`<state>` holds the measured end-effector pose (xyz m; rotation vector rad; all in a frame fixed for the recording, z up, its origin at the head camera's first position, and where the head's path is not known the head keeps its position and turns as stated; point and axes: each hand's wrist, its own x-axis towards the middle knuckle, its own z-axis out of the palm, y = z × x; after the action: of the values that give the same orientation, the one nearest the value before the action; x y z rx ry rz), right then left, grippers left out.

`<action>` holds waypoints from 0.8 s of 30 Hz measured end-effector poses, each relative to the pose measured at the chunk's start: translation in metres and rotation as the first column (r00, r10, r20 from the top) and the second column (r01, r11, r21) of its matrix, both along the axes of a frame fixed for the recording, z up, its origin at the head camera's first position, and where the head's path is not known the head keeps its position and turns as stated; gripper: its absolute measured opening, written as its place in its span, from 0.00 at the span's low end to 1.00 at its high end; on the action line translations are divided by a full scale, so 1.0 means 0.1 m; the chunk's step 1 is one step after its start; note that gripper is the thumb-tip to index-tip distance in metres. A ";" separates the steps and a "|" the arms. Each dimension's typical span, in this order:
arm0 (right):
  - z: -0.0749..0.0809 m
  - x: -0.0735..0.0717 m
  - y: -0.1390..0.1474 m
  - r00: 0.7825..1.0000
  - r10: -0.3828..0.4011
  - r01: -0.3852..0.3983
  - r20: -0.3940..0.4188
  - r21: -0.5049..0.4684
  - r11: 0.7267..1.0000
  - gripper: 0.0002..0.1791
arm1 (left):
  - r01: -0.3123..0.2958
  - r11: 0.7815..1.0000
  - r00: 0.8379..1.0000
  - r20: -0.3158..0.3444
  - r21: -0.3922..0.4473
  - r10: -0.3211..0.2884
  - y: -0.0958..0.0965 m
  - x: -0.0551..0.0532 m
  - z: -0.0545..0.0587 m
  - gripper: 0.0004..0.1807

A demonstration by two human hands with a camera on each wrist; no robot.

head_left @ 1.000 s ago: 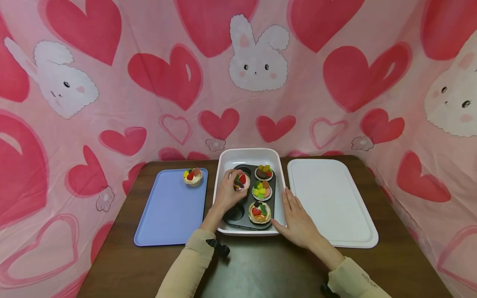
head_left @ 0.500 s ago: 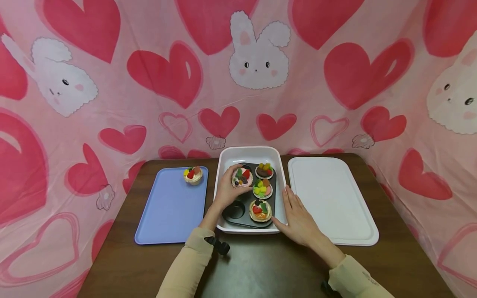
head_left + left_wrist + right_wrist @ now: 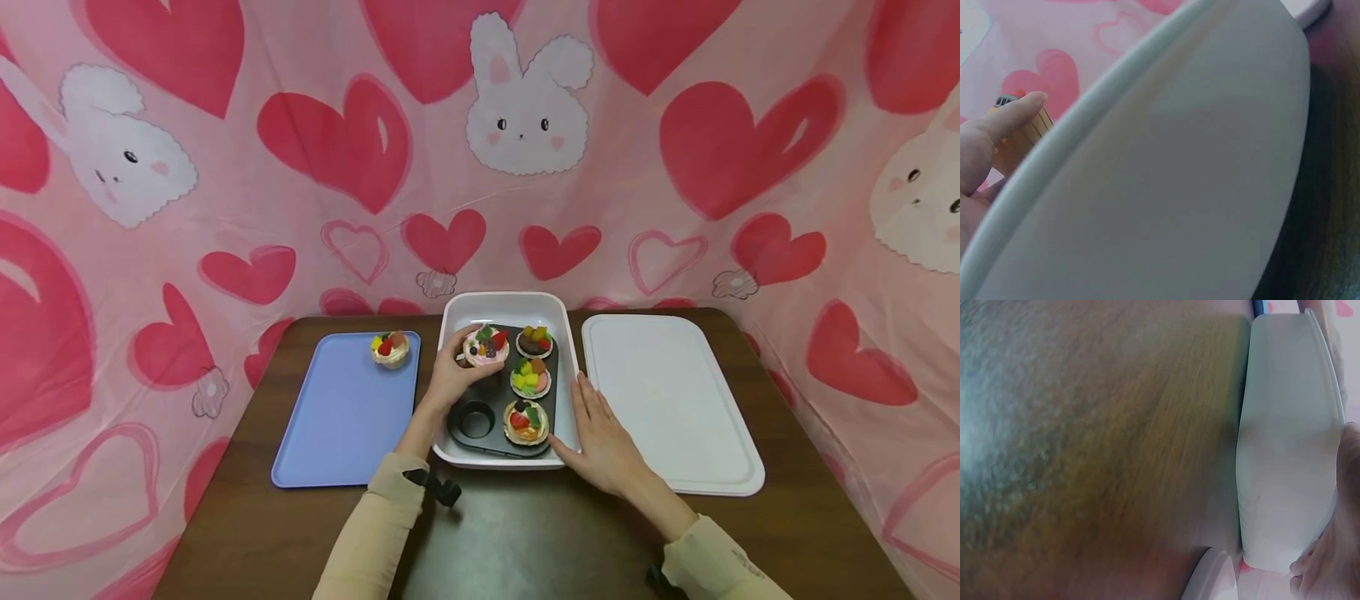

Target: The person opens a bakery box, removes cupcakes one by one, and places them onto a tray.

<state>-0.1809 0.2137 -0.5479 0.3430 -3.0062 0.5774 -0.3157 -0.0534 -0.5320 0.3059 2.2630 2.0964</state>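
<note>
My left hand [image 3: 448, 379] grips a small fruit tart [image 3: 486, 346] with pink cream, a strawberry and dark berries, raised over the left column of a dark muffin pan [image 3: 495, 437]. In the left wrist view, my thumb [image 3: 1013, 119] lies along the ridged tan side of the tart [image 3: 1035, 130], partly hidden by the bin wall. The pan sits inside a white bin [image 3: 501, 300]. Its right column holds a chocolate tart [image 3: 535, 343], a yellow-green fruit tart [image 3: 530, 379] and a strawberry-topped tart [image 3: 526, 422]. My right hand [image 3: 603, 446] rests with straight fingers against the bin's right rim.
To the left lies a blue tray [image 3: 345, 417] with one cream fruit tart [image 3: 390, 350] at its far right corner. A white tray [image 3: 667, 392] lies to the right. Brown tabletop [image 3: 540, 533] shows in front; a pink heart-patterned cloth [image 3: 450, 183] hangs behind.
The pink tart has come up out of the pan in my left hand, tipping from tilted to more level. My right hand keeps its place at the bin's rim.
</note>
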 end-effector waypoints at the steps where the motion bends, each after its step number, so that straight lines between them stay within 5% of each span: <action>1: 0.00 0.00 0.00 1.000 0.000 0.000 -0.003 -0.001 1.000 0.60 | 0.005 1.000 1.000 0.006 0.017 -0.005 0.00 0.00 0.01 0.43; 24: 0.00 -0.02 0.01 1.000 0.009 -0.009 -0.012 -0.009 1.000 0.60 | 0.010 0.999 1.000 0.012 0.054 -0.010 -0.02 -0.04 0.03 0.40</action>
<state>-0.1830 0.2147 -0.5481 0.3580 -2.9908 0.5874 -0.3198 -0.0554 -0.5293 0.3051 2.1968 2.1511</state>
